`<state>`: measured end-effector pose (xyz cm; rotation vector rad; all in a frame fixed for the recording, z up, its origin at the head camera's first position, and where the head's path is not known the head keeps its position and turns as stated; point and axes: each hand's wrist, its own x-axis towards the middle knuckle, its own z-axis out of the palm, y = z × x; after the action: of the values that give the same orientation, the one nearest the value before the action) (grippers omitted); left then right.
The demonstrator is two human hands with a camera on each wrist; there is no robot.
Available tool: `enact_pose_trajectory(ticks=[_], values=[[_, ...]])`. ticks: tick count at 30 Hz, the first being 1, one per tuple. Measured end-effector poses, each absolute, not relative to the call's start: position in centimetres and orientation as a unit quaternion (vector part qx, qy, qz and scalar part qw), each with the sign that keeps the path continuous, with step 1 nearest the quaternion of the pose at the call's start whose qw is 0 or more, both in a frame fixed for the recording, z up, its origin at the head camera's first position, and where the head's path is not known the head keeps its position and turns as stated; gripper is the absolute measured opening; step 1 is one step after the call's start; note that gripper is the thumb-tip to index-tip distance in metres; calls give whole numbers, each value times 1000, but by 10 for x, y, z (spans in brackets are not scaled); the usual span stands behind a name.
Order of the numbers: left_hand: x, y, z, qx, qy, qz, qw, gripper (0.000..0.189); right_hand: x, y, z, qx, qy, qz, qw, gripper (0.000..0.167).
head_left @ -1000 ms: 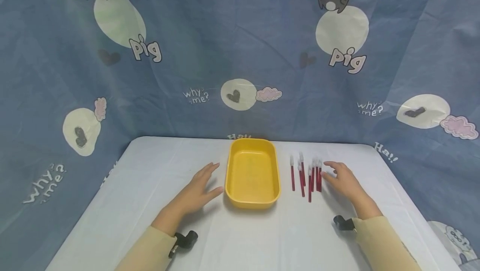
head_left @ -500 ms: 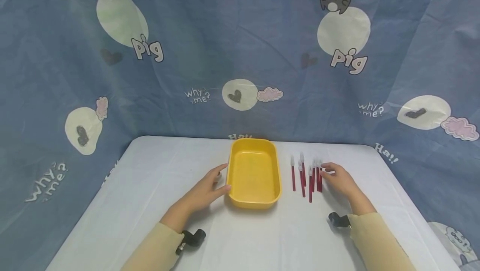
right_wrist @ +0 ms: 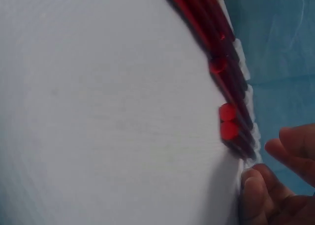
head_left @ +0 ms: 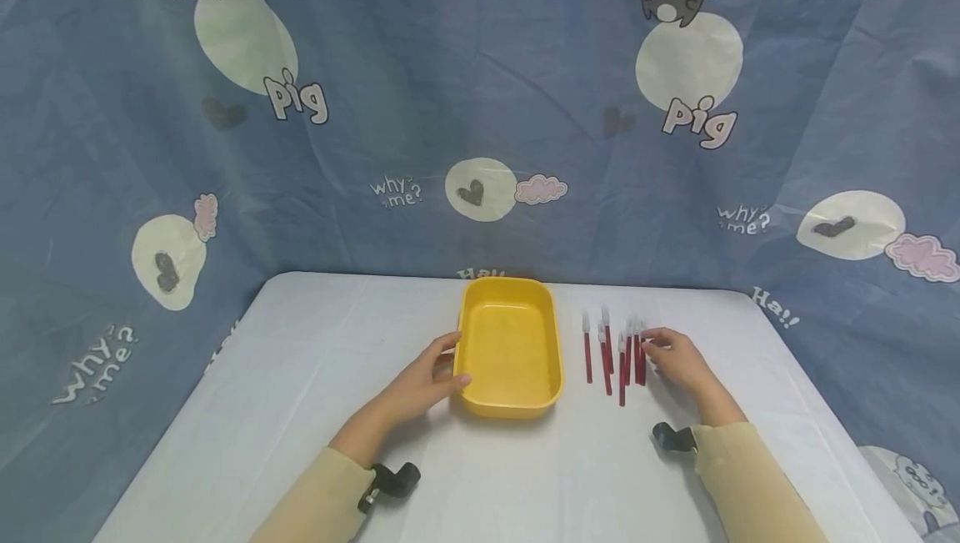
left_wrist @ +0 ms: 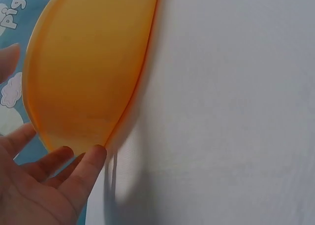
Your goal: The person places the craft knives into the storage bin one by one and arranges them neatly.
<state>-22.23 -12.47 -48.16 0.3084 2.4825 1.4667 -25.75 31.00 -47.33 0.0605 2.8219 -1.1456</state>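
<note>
A yellow rectangular tray stands on the white table, its inside bare. At its left side my left hand holds the edge: the thumb reaches over the rim and the fingers lie against the outer wall. In the left wrist view the fingertips meet the tray wall. Several slim dark red sticks with pale clear tips lie right of the tray. My right hand is at the rightmost stick, thumb and index finger apart beside its tip end, holding nothing.
White cloth covers the table. A blue curtain with pig prints hangs behind its back edge and along both sides. Black wrist-camera mounts stick out inward from both cuffs.
My left hand has moved right to the tray, and its thumb has come over the rim. My right hand has edged slightly left toward the sticks. Tray and sticks lie as before.
</note>
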Motion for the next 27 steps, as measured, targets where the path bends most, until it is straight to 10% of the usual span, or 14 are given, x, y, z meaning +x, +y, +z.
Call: enact_pose_trajectory(ticks=[27], values=[[-219,-121,-484,93,837,523,133,85,-267,319,-485,50,928,-364,56,44]])
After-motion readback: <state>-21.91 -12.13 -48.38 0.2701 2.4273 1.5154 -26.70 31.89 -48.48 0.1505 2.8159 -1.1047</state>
